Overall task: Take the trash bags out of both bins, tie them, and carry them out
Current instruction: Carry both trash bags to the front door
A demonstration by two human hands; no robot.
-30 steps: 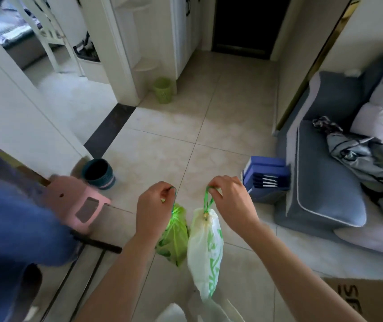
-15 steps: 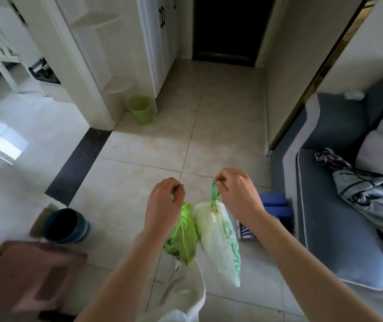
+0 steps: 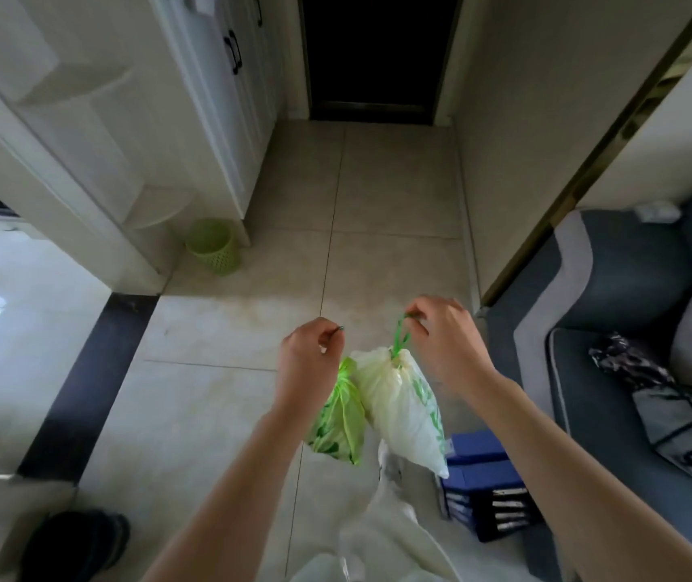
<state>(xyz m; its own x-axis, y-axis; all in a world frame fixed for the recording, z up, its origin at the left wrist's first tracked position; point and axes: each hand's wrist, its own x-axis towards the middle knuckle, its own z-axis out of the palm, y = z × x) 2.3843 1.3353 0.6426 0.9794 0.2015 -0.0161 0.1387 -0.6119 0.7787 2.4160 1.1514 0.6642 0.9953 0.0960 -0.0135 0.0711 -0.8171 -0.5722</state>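
Green plastic hangs from your left hand (image 3: 308,358): a small green trash bag (image 3: 339,417), gathered at the top and gripped in your closed fist, its body dangling just below your wrist. Your right hand (image 3: 445,344) pinches the green drawstring loop (image 3: 399,334) of a white trash bag (image 3: 404,407) printed with green markings, fingers closed tight on the cord, and that bag hangs cinched at its neck. The two bags touch side by side, the green one on the left, both clear of the beige tiled floor (image 3: 226,396). Far to the left, an empty light-green perforated bin (image 3: 213,245) stands against the foot of the white cabinet (image 3: 226,102). At the near left corner, a dark round bin (image 3: 73,546) sits on the floor, blurred. Straight ahead at the far end of the hallway is a dark doorway (image 3: 378,52). On your right, a grey sofa (image 3: 613,312) carries crumpled grey clothing (image 3: 680,409), and a blue box (image 3: 487,485) stands on the floor beside it, just behind the white bag.
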